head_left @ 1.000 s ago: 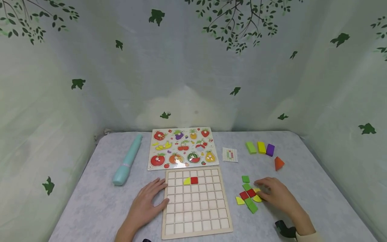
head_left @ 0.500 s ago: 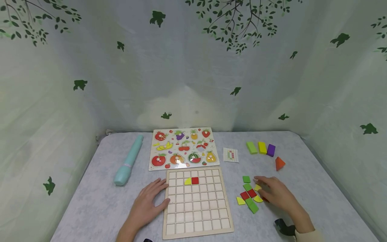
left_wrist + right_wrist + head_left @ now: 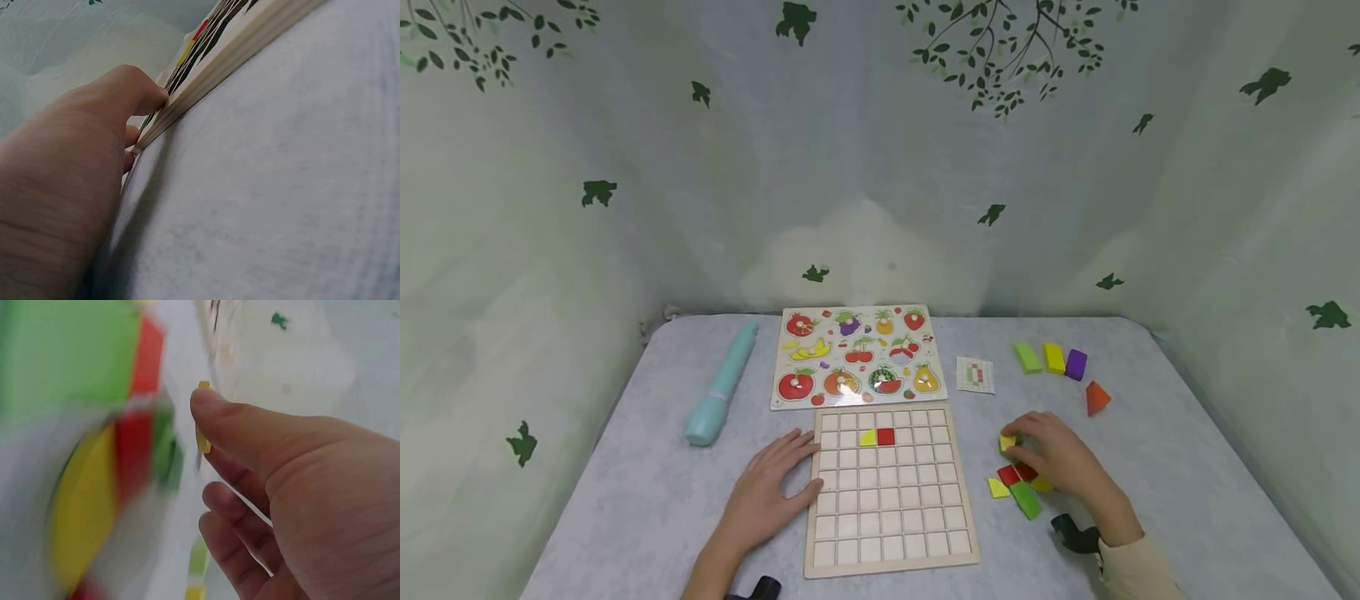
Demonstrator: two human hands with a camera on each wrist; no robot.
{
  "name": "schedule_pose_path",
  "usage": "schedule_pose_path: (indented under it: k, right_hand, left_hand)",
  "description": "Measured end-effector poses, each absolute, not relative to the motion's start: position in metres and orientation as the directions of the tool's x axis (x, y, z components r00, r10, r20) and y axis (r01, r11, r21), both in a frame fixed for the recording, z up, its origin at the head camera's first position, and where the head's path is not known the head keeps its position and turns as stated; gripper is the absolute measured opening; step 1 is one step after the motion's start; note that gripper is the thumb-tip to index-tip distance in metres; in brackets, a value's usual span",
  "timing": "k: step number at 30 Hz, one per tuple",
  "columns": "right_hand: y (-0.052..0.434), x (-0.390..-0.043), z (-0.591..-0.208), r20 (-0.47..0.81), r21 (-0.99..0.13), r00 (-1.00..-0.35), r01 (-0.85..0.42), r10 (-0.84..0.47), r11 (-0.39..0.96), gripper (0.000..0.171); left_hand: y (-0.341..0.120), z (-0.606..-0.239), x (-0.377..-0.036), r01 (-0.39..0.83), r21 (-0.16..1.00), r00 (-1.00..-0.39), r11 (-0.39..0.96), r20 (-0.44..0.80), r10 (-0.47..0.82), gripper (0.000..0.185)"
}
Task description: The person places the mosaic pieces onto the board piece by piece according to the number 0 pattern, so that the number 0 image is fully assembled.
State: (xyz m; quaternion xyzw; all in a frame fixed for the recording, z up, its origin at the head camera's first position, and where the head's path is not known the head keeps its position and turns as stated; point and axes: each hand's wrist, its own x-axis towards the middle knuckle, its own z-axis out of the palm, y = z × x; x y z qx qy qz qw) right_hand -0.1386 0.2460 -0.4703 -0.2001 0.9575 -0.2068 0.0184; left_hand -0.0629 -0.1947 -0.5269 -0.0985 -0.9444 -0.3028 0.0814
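My left hand [image 3: 767, 492] rests at the left edge of a wooden grid board [image 3: 891, 521], thumb and fingertips on its frame. In the left wrist view the thumb [image 3: 140, 90] lies on the board's rim. One yellow tile [image 3: 868, 437] and one red tile [image 3: 886, 436] sit side by side in the board's second row. Between thumb and index finger, my right hand [image 3: 1060, 458] pinches a thin yellow tile [image 3: 204, 442], seen edge-on in the right wrist view. Below that hand lie loose tiles, among them a green one [image 3: 1025, 502], a red one [image 3: 1007, 475] and a yellow one [image 3: 997, 488], some partly hidden.
Behind the grid board lies a fruit puzzle board [image 3: 842, 408], with a small pattern card [image 3: 975, 375] to its right. Green [image 3: 1028, 357], yellow [image 3: 1054, 358] and purple blocks [image 3: 1076, 365] and an orange triangle [image 3: 1097, 398] stand back right. A long teal tapered object [image 3: 722, 387] lies left.
My right hand has picked up a yellow tile from the loose group and moved left and slightly away from me with it. The left hand stays at the board's edge.
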Motion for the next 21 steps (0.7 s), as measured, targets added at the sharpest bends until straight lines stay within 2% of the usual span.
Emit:
schedule_pose_path:
  k: [7,18,21]
  right_hand:
    - [0.200,-0.158,-0.472,0.116,-0.464,-0.816,-0.549,-0.567,0.695,0.021]
    - [0.145,-0.177,-0.483,0.056,-0.570,-0.739,-0.575,-0.671,0.586,0.020]
    - [0.133,-0.178,-0.484,0.067,-0.570,-0.693,-0.617,-0.718,0.542,0.020]
  left_hand:
    - [-0.194,-0.528,-0.060,0.220,0.556,-0.971,0.802,0.206,0.123,0.057]
    - [-0.195,-0.523,-0.063,0.232,0.550,-0.970,0.802,0.195,0.147,0.054]
    - [-0.196,-0.522,-0.061,0.228,0.536,-0.970,0.813,0.197,0.142,0.053]
